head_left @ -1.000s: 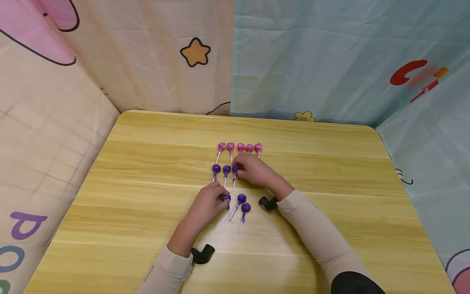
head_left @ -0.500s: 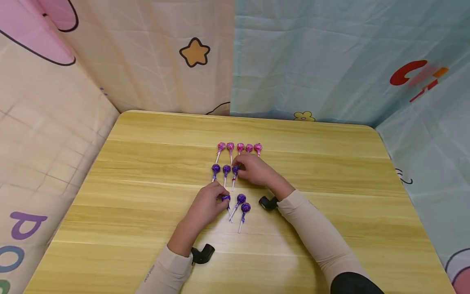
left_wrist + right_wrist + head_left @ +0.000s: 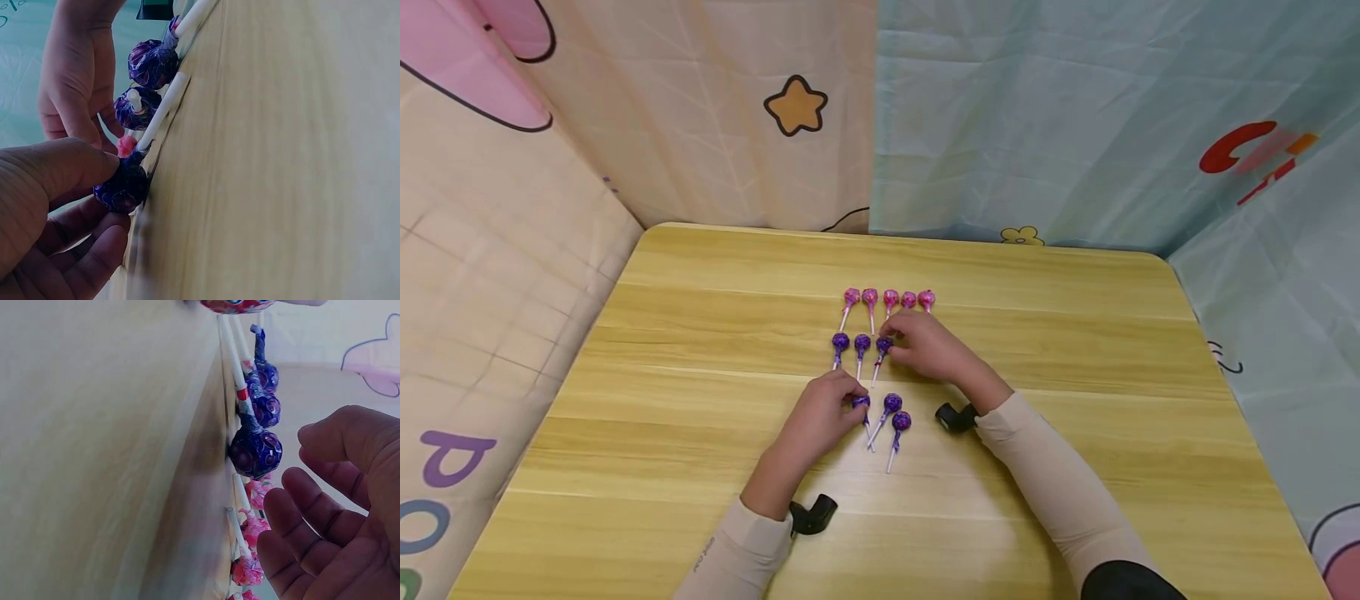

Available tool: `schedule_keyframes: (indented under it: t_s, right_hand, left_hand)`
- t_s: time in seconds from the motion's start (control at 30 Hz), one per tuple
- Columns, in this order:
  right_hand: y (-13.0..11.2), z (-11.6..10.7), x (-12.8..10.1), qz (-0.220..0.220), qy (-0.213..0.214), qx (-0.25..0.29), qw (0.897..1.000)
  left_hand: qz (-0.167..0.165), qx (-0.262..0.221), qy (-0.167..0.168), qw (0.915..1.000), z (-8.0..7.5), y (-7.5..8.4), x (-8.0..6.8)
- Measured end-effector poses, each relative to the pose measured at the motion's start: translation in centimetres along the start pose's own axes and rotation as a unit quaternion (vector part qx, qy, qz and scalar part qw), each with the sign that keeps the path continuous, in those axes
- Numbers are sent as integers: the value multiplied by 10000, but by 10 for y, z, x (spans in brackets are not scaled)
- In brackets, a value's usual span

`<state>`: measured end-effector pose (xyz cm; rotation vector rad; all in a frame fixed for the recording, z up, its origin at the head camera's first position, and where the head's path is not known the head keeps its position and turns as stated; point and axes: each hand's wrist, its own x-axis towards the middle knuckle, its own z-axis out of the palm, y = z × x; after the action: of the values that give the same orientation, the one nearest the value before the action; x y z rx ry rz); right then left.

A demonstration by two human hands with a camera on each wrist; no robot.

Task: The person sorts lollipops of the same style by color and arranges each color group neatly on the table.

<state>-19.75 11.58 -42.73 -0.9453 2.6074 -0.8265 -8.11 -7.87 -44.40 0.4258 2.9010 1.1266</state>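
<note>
In the head view, my left hand (image 3: 820, 418) is at the near group of purple lollipops. Its thumb and fingers pinch the wrapped head of one purple lollipop (image 3: 122, 186). Two more purple lollipops, one (image 3: 891, 404) and another (image 3: 901, 422), lie right of it, sticks toward me. My right hand (image 3: 931, 347) is beside the rightmost purple lollipop (image 3: 255, 453) of the middle row. In the right wrist view its fingers are loosely bent, with a gap between them and that lollipop. Two other purple lollipops, one (image 3: 840, 342) and another (image 3: 862, 343), complete this row's left side.
Behind the purple row lies a row of pink lollipops (image 3: 870, 297), some sticks partly hidden by my right hand. The wooden table (image 3: 1075, 333) has printed curtains (image 3: 1037, 125) along its back and sides. A black wrist camera (image 3: 813, 515) sits on my left sleeve.
My right hand has shifted slightly right, off the third purple lollipop of the middle row. That lollipop's head sits a little farther right. My left hand keeps its pinch in place.
</note>
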Motion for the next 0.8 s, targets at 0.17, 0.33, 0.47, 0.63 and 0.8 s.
schedule_keyframes:
  t_s: [0.17, 0.33, 0.47, 0.63, 0.8]
  right_hand:
    - [-1, -2, -3, 38, 42, 60, 10000]
    - [0, -2, -6, -2, 95, 112, 9999]
    - [-1, -3, -13, -66, 206, 258, 9994]
    - [-4, -6, -25, -89, 423, 436, 9981]
    - [-6, -5, -40, 186, 501, 810, 9953]
  left_hand:
    - [-60, -25, -22, 10000, 0, 1, 1]
    - [-66, -25, -126, 9999, 0, 0, 2]
    - [14, -6, -286, 9996, -1, -1, 5]
    - [102, 199, -382, 9990, -4, -1, 8]
    - [247, 369, -338, 9984, -10, 3, 8]
